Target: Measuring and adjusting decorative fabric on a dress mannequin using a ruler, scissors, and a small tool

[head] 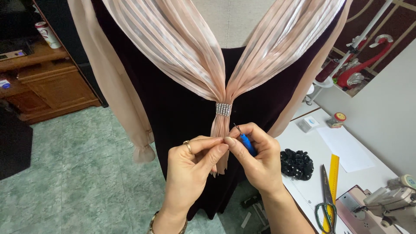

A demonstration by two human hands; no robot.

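The left hand (190, 162) pinches the pleated peach chiffon tail (221, 130) below the rhinestone band (223, 109); the right hand (255, 156) clamps a blue-handled seam ripper (246, 142). The hooked tip could snag the sheer fabric if the grip slips.

Right of the hands stands a white table (346, 173). On it lie a black trim (296, 164), scissors (326, 195), a yellow ruler (333, 177), paper (346, 149), a small jar (336, 119) and a sewing machine (381, 206).
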